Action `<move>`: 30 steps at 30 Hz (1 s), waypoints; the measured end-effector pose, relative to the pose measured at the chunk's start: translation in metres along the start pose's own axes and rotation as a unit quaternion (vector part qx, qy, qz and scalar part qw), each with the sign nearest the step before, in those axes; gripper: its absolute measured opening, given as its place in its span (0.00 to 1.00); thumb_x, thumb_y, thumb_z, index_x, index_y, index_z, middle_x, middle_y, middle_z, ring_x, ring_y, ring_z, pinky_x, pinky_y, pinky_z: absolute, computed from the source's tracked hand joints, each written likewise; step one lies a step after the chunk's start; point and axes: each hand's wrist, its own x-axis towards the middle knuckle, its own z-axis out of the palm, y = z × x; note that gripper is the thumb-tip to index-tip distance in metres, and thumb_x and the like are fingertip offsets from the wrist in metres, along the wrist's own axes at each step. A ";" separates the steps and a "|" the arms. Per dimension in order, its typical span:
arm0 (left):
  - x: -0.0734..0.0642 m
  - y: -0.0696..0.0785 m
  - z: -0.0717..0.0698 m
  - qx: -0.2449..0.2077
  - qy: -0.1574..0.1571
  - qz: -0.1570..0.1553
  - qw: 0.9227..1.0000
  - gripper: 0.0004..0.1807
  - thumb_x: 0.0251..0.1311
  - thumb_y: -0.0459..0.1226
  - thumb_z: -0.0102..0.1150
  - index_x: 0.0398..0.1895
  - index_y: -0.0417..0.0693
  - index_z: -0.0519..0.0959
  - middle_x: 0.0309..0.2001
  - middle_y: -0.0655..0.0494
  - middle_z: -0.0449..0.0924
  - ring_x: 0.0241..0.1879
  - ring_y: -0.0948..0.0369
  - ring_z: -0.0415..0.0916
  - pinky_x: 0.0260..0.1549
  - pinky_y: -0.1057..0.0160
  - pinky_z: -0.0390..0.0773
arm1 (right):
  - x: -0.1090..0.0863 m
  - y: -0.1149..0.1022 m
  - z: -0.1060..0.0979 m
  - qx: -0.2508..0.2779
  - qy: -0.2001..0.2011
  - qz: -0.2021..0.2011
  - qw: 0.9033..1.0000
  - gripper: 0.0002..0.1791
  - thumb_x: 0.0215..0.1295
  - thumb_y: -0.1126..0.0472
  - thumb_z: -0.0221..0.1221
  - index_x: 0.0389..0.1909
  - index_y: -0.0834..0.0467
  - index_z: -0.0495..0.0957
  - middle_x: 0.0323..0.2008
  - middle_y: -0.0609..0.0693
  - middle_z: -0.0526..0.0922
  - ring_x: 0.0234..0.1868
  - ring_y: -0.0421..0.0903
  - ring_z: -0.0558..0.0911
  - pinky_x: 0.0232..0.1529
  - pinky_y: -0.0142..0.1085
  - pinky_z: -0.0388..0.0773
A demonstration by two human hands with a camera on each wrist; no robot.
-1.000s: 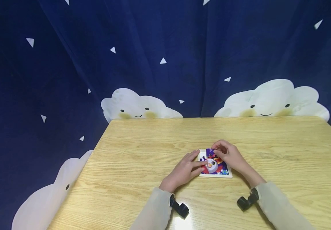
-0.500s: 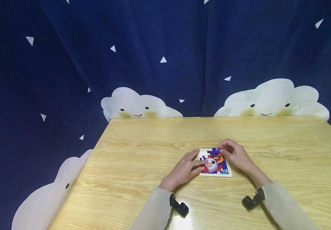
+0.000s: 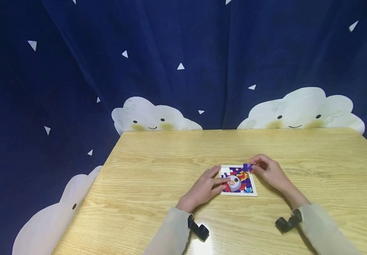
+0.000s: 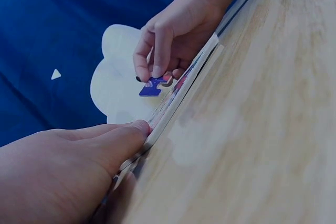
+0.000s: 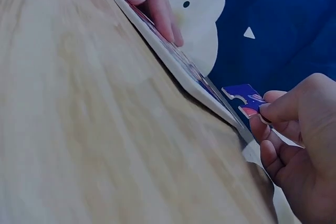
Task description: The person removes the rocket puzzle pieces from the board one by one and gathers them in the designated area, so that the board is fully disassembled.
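Observation:
A small jigsaw puzzle [image 3: 242,182] in a white frame [image 3: 255,194] lies flat on the table, with a colourful character picture. Its upper-left corner shows bare white backing. My left hand [image 3: 203,187] rests on the left side, fingers spread over frame and picture. Between thumb and fingers, my right hand [image 3: 269,173] pinches a purple puzzle piece [image 3: 247,167] above the upper-right corner. The left wrist view shows this puzzle piece [image 4: 150,87] raised off the frame; in the right wrist view the piece [image 5: 240,94] has a notched edge and a reddish corner.
The light wooden table [image 3: 157,159] reaches back to a dark blue curtain [image 3: 157,35] printed with white clouds and triangles. A black wrist camera [image 3: 199,230] sits on the left sleeve, another black wrist camera [image 3: 287,223] on the right.
My right hand has moved rightward with the purple puzzle piece, from the puzzle's upper middle to its upper-right corner. More of the picture's top shows. The left hand has stayed put.

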 end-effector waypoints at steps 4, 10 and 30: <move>0.000 0.000 0.000 -0.003 0.000 -0.002 1.000 0.20 0.71 0.48 0.51 0.63 0.61 0.76 0.75 0.44 0.58 0.76 0.50 0.55 0.76 0.53 0.56 | -0.002 0.004 -0.006 -0.013 0.002 0.001 1.000 0.07 0.64 0.71 0.60 0.41 0.60 0.79 0.43 0.58 0.82 0.34 0.29 0.76 0.36 0.22 0.75; 0.000 0.000 -0.001 -0.018 -0.007 -0.009 1.000 0.20 0.71 0.48 0.51 0.63 0.60 0.76 0.75 0.45 0.57 0.76 0.51 0.54 0.77 0.53 0.54 | -0.006 0.007 -0.016 -0.008 0.001 -0.002 1.000 0.07 0.64 0.69 0.61 0.42 0.60 0.79 0.44 0.58 0.82 0.36 0.34 0.80 0.37 0.21 0.75; 0.000 -0.001 0.001 -0.006 0.002 -0.004 1.000 0.20 0.71 0.49 0.51 0.63 0.63 0.76 0.75 0.45 0.58 0.76 0.51 0.55 0.76 0.53 0.56 | -0.019 0.030 -0.046 -0.008 0.007 -0.016 1.000 0.08 0.64 0.70 0.60 0.43 0.61 0.78 0.34 0.48 0.83 0.31 0.32 0.81 0.35 0.20 0.75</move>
